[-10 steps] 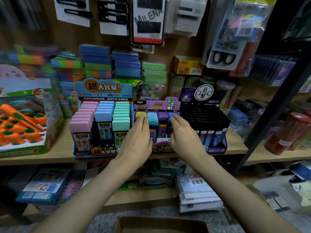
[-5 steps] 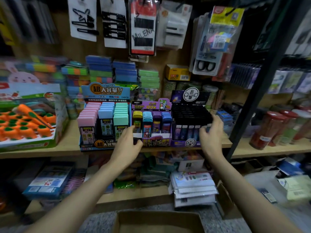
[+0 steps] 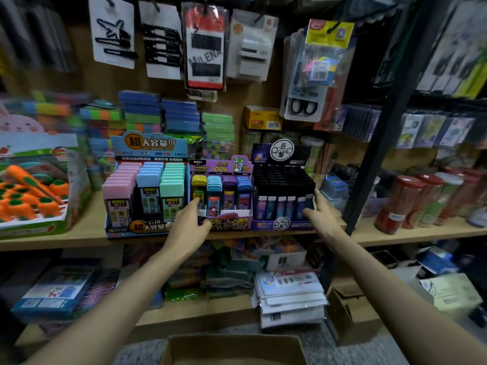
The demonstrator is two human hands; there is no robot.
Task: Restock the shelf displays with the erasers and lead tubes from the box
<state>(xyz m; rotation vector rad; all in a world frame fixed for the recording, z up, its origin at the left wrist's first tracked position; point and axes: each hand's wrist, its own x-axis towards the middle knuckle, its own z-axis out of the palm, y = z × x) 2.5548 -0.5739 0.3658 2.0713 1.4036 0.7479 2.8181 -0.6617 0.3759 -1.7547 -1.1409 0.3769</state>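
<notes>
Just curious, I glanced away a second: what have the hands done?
The right hand left the purple display and moved right to the black display, touching its right side. The left hand slid down to the purple display's front left corner. Nothing was picked up; the displays stayed put.

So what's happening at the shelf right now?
A person seems to be lining up displays on the wooden shelf. The left hand touches the front of the purple display; the right hand presses against the right side of the black display beside it. Neither hand holds anything. The cardboard box sits below.
</notes>
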